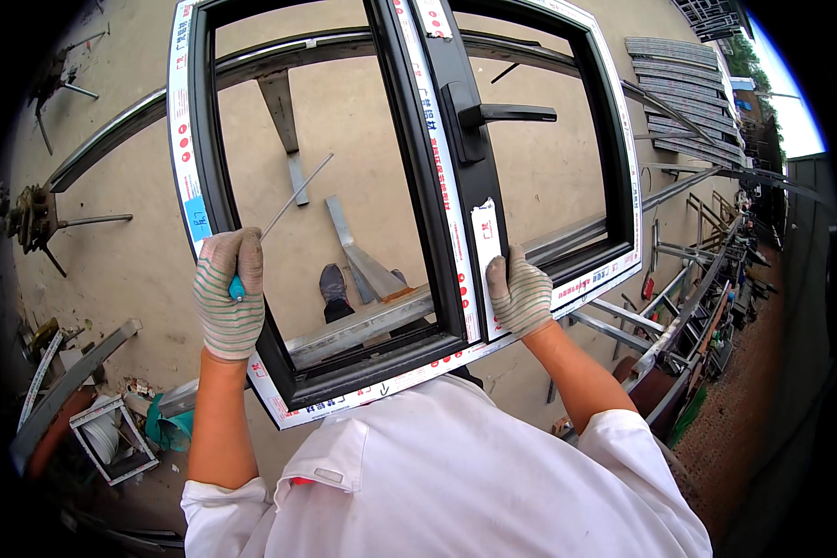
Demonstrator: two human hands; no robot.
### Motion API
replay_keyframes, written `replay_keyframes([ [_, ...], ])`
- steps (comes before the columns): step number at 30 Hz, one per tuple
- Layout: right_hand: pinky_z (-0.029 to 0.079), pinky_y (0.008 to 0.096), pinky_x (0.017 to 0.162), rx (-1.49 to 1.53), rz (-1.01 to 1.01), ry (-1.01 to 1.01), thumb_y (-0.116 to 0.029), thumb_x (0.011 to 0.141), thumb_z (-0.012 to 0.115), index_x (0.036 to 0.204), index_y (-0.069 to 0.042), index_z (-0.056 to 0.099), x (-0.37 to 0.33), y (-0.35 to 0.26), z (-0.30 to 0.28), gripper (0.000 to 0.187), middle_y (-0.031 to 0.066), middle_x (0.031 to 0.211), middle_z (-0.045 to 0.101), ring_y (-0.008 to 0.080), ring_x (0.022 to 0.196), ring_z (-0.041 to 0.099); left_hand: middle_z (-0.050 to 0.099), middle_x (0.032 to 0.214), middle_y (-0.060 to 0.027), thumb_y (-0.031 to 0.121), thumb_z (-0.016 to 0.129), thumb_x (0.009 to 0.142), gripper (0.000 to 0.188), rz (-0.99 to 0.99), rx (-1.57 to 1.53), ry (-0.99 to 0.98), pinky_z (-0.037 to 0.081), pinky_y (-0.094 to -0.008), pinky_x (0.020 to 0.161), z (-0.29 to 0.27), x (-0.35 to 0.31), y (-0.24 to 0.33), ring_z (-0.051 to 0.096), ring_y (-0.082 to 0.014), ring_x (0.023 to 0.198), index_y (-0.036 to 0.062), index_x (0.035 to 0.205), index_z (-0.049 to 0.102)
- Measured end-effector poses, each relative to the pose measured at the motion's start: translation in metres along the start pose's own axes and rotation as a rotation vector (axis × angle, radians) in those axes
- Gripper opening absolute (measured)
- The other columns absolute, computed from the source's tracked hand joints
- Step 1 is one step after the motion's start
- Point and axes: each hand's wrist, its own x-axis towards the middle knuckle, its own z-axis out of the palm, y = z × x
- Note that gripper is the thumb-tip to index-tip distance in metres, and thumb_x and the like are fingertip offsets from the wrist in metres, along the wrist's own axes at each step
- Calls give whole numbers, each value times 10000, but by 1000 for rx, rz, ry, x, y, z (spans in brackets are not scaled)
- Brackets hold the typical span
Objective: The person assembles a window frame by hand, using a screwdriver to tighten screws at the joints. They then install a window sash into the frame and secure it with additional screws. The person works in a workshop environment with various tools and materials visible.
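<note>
A black window frame [349, 379] with white printed protective film along its edges lies before me on metal rails. My left hand [230, 296], in a striped knit glove, is closed round a screwdriver [238, 287] with a teal handle, its long thin shaft pointing up and right. That hand rests against the frame's left edge. At the middle bar, my gloved right hand [523, 291] is closed on the frame, thumb over a torn strip of white film [484, 231]. Whether it pinches the film too is hidden. A black window handle [507, 113] sits above it on the same bar.
Long metal rails [116, 139] run beneath the frame. Stacked profiles [684, 93] lie at the far right, with a rack of metal pieces [688, 325] nearer. A metal-framed box with a white roll [112, 439] stands at the lower left. My shoe [333, 283] shows through the opening.
</note>
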Motion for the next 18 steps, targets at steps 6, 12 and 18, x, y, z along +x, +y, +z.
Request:
replay_keyframes([
  [6,532,547,783,6,1,-36,-517,1045,386,1090,55,558,-3,-2,-6,599,273,742,683,484,783,690,686,922,-77,60,652,965,110,24,216,16,385,-535,1152,5,-52,13,660,-257,900,32,1056,708],
  [12,535,550,799,18,-1,-79,-539,1042,392,1023,43,597,-2,0,-11,617,275,749,688,484,804,695,702,982,-93,93,652,982,117,74,430,25,362,-546,1175,6,-89,23,669,-262,971,37,1069,707],
  [18,537,532,820,73,-51,-138,-538,1042,395,1053,57,577,-4,5,-22,622,279,777,699,474,842,703,709,1025,-103,110,649,994,125,113,489,51,365,-540,1170,8,-110,28,669,-273,1029,39,1078,708],
])
